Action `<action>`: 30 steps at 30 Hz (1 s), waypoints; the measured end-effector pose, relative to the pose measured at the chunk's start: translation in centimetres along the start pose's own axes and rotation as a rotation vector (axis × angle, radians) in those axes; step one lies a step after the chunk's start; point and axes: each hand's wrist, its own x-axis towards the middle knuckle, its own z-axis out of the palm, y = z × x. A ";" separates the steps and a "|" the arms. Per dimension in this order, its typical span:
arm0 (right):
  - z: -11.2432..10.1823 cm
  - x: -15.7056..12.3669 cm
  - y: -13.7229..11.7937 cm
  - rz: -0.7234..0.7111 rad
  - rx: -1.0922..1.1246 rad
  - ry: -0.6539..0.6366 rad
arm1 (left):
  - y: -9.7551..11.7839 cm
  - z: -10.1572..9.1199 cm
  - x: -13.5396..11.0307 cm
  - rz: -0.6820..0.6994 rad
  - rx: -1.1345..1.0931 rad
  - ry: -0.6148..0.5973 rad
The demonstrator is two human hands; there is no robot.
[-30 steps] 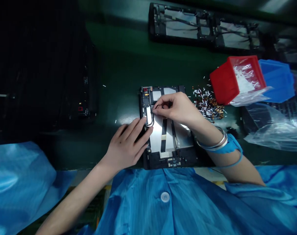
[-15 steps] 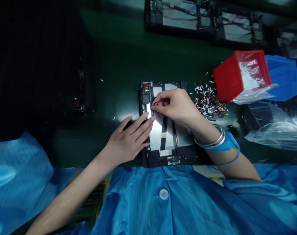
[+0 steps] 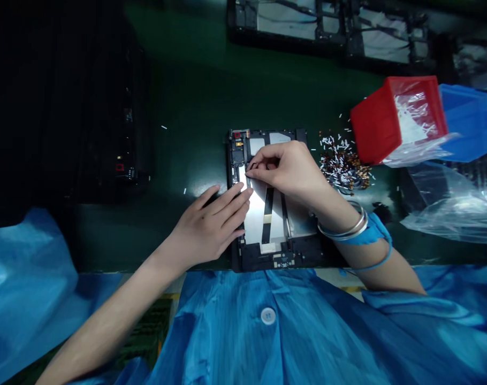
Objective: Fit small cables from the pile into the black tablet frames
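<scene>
Lying loosely spread, the left hand (image 3: 205,230) touches an opened device (image 3: 253,224); the right hand (image 3: 294,170) pinches there, its hold unclear.

Dim light over a glossy dark green worktop (image 3: 187,96)

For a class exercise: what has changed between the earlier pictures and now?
The left hand has slid right, fingers reaching further over the device; the dark cable loop's rounded end no longer shows. Nothing is clearly grabbed or released. The right hand stays pinched at the device; red bin and blue bin stay put.
</scene>
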 end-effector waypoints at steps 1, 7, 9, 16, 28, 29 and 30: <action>0.0 0.0 0.0 0.001 -0.002 0.002 | 0.0 0.0 0.0 0.001 -0.008 0.008; 0.5 0.1 0.6 -0.031 0.101 0.072 | -0.2 0.1 0.2 -0.009 -0.072 0.019; 0.7 0.2 0.9 -0.032 0.141 0.092 | -0.2 0.1 0.2 -0.016 -0.087 0.021; 0.7 0.3 0.9 -0.020 0.106 0.098 | -0.2 0.3 0.0 -0.021 -0.123 0.025; -0.6 -2.1 0.2 -0.022 -0.350 0.367 | 0.7 -0.4 0.2 -0.085 -0.173 0.073; -1.2 -3.0 0.7 -0.011 -0.374 0.414 | 1.4 -0.4 -0.2 -0.139 -0.200 0.107; -1.8 -4.2 1.2 0.015 -0.396 0.453 | 2.2 -0.2 -0.7 -0.227 -0.220 0.158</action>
